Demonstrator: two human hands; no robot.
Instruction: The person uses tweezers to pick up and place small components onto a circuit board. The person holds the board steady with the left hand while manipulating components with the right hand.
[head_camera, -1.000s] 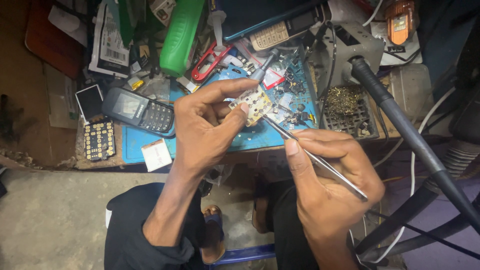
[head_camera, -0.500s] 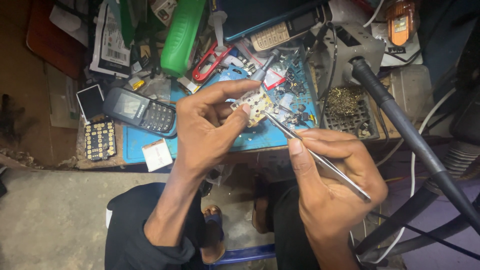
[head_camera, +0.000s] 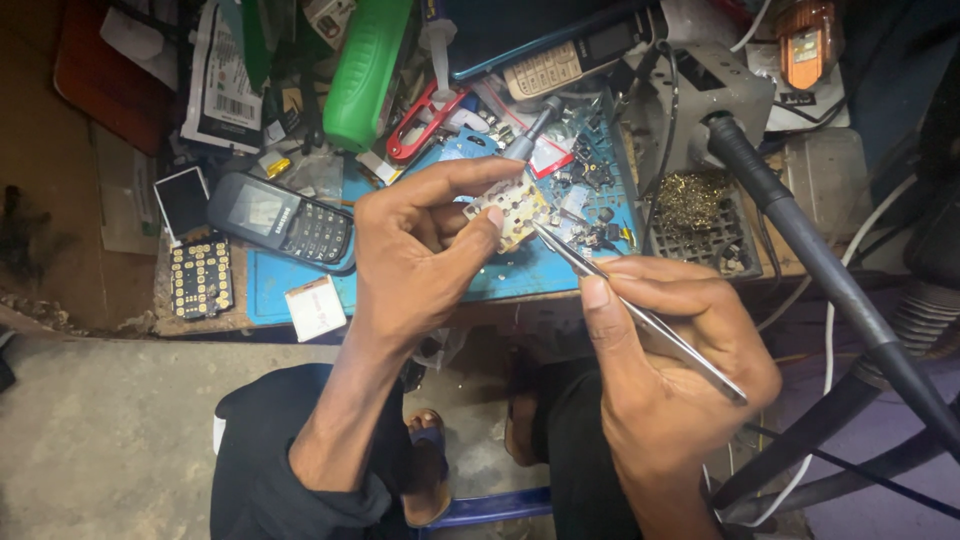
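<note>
My left hand (head_camera: 425, 250) pinches a small phone circuit board (head_camera: 513, 208) with gold keypad contacts between thumb and fingers, held above the blue work mat (head_camera: 520, 275). In my right hand (head_camera: 675, 350) I grip metal tweezers (head_camera: 640, 310), and their tips touch the board's right edge. A black keypad phone (head_camera: 285, 218) lies on the mat to the left of my left hand.
A green bottle (head_camera: 365, 70), red cutters (head_camera: 425, 122), a loose keypad panel (head_camera: 202, 278), a small screen (head_camera: 183, 200) and another phone (head_camera: 560, 62) crowd the bench. A tray of brass wool (head_camera: 695, 205) sits right. A thick black hose (head_camera: 830, 280) runs diagonally right.
The two hands shifted only slightly. The tweezers' tips stay at the board's edge, and the board remains pinched in my left hand.
</note>
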